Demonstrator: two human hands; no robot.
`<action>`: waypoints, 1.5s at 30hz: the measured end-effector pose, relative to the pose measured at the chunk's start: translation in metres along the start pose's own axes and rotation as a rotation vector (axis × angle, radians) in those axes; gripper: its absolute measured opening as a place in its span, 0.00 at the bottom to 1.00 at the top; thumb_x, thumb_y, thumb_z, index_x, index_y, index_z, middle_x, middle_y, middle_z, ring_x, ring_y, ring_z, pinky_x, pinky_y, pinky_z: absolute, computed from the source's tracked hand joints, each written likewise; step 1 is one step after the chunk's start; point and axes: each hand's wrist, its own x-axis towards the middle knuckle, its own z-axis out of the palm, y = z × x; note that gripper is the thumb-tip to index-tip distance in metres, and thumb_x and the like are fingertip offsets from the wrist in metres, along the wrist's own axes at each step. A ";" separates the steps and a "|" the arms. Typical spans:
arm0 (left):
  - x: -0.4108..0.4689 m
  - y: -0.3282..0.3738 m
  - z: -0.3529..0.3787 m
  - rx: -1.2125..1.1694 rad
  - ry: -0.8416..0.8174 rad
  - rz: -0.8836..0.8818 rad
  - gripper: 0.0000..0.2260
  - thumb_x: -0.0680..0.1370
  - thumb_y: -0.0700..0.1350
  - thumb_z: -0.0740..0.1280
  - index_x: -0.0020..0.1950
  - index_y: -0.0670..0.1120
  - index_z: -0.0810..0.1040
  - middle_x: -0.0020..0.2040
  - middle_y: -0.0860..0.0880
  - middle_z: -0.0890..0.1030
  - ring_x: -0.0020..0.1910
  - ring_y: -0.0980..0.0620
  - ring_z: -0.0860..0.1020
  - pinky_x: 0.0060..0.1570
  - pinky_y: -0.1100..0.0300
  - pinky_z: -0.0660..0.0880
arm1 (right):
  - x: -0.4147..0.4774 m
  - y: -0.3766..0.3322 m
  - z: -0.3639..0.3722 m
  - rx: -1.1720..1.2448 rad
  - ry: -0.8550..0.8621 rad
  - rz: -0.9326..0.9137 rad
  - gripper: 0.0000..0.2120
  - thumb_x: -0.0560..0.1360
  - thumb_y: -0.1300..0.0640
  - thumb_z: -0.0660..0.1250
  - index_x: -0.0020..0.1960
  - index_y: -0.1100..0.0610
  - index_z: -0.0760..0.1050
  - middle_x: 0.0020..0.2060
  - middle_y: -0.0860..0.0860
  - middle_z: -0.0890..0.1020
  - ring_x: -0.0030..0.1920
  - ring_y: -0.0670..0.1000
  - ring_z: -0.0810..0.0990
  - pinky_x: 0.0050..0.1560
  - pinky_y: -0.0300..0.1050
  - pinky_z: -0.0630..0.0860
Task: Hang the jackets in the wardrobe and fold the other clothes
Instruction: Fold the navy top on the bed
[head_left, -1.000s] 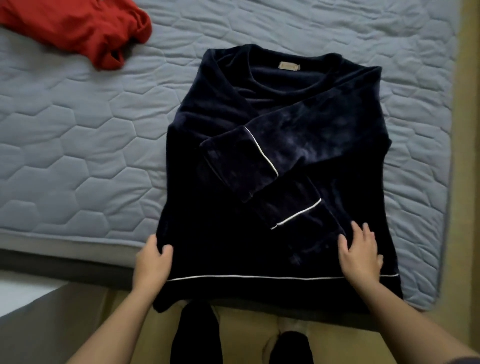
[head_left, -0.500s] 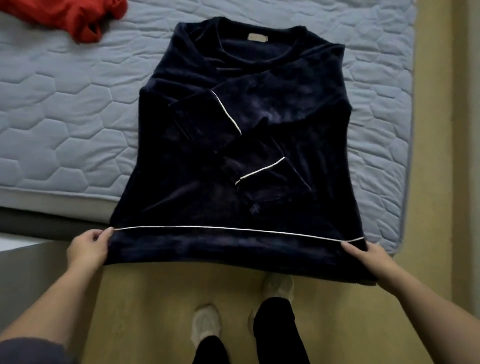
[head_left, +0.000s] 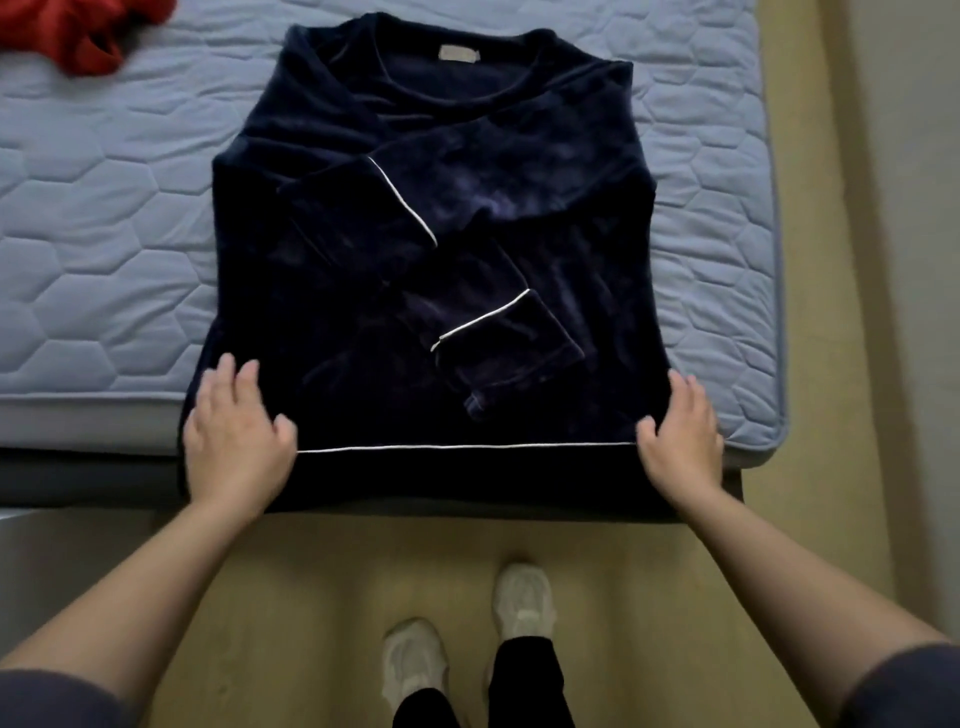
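**Both hands flat on the hem of the navy top**

A navy top (head_left: 519, 208) lies face up on the mattress (head_left: 104, 234), with its neck away from the person and a small tan label (head_left: 460, 53) showing inside the collar. Both sleeves are folded in across the chest. One cuff (head_left: 363, 208) points toward the left side and the other cuff (head_left: 498, 343) lies lower, angled toward the right. Each cuff has a thin white stripe. A white piping line (head_left: 467, 447) runs across the top near the hem. The band below that line hangs over the near edge of the mattress.

The left hand (head_left: 234, 441) rests on the lower left corner of the top. Its fingers are straight and slightly spread over the fabric, and its thumb points inward along the piping. The right hand (head_left: 680, 441) rests on the lower right corner. Its fingers are straight and close together along the side edge, and its thumb is spread inward. Neither hand is seen to pinch the cloth; both lie flat on it.

A red garment (head_left: 67, 31) is bunched at the far left corner of the mattress, well apart from the top. Below, the person's two pale shoes (head_left: 415, 660) stand on a tan floor (head_left: 322, 597).
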 end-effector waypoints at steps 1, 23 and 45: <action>0.004 0.013 0.004 0.015 0.003 0.075 0.29 0.75 0.42 0.65 0.74 0.41 0.61 0.76 0.41 0.58 0.75 0.42 0.55 0.70 0.44 0.56 | 0.010 -0.008 0.002 0.004 0.004 -0.024 0.29 0.77 0.56 0.60 0.76 0.54 0.55 0.76 0.55 0.56 0.75 0.56 0.55 0.71 0.56 0.57; 0.114 0.046 0.052 0.187 0.126 0.216 0.26 0.78 0.48 0.61 0.75 0.45 0.61 0.77 0.42 0.55 0.76 0.43 0.50 0.71 0.38 0.46 | 0.115 -0.069 0.054 -0.381 -0.012 -0.499 0.29 0.81 0.44 0.47 0.78 0.50 0.41 0.78 0.51 0.42 0.77 0.53 0.40 0.74 0.59 0.43; -0.047 -0.080 0.001 -0.805 -0.238 -0.730 0.16 0.77 0.46 0.68 0.60 0.37 0.77 0.56 0.37 0.79 0.47 0.45 0.75 0.45 0.54 0.71 | -0.037 0.041 0.011 0.695 -0.232 0.420 0.21 0.74 0.57 0.71 0.64 0.61 0.72 0.58 0.58 0.79 0.55 0.57 0.77 0.57 0.51 0.73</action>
